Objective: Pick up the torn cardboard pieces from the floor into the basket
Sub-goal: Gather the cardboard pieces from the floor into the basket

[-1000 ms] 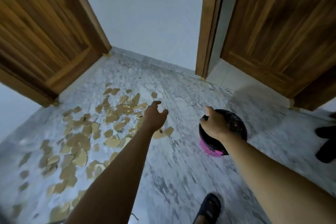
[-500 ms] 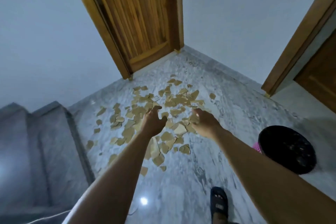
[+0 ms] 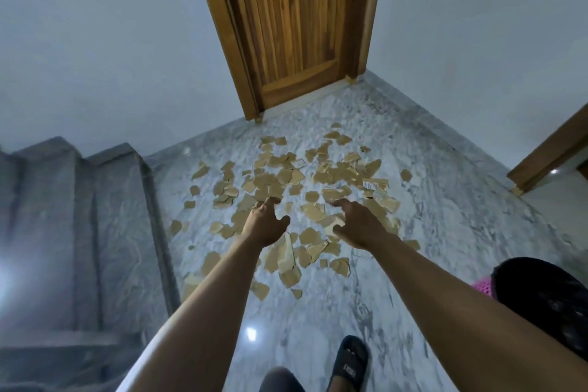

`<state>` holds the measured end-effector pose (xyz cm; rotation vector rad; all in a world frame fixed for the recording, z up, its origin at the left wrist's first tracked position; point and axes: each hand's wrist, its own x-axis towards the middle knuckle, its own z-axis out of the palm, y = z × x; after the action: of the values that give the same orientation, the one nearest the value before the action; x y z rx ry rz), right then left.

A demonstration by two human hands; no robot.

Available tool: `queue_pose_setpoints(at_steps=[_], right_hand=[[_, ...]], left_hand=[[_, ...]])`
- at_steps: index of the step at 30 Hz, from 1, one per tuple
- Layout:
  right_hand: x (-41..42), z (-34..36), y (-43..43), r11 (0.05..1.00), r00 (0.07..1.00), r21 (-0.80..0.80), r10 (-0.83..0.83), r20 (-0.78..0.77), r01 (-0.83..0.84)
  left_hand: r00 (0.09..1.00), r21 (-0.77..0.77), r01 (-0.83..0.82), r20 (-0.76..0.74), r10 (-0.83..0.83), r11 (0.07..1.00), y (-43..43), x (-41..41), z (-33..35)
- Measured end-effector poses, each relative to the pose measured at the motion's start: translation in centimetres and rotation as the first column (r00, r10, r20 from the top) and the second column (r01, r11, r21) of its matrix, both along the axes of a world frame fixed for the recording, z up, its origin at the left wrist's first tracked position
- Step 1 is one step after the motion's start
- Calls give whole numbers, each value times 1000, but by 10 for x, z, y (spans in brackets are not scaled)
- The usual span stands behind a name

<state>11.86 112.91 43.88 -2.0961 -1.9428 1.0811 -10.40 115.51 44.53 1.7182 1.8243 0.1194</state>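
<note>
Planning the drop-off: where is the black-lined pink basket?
Head view, lower right: the black-lined pink basket stands on the grey marble floor, right of the right forearm.

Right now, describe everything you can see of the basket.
The basket stands on the marble floor at the right edge of the view. The right forearm hides part of it and the frame cuts off more. A patch of pink mesh wall shows on its left side. The round mouth and inside look black and slightly glossy, perhaps a plastic liner. It seems upright. Neither hand touches it: the left hand and right hand are out over the cardboard pieces.
</note>
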Motion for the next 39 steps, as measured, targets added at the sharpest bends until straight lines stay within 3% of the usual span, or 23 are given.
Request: queue_pose_setpoints(at_steps=[8, 13, 22, 32, 36, 39], right_hand=[[41, -38, 29, 989, 996, -122, -81, 22, 83], [64, -114, 57, 980, 994, -177, -82, 67, 92], [78, -368, 102, 950, 981, -308, 105, 163, -51], [78, -668, 124, 949, 949, -295, 189, 252, -111], [74, -746, 128, 956, 933, -263, 208, 293, -131], [70, -785, 124, 973, 940, -215, 153, 306, -88]], left_hand=[[990, -120, 139, 12, -139, 983, 44, 48, -42], [964, -158, 261, -9, -266, 952, 84, 71, -116], [920, -239, 350, -94, -380, 906, 145, 92, -371], [850, -270, 452, -159, -503, 850, 184, 96, -689], [788, -147, 541, -257, -560, 828, 194, 92, -783], [779, -88, 554, -296, -553, 828, 194, 88, -809]])
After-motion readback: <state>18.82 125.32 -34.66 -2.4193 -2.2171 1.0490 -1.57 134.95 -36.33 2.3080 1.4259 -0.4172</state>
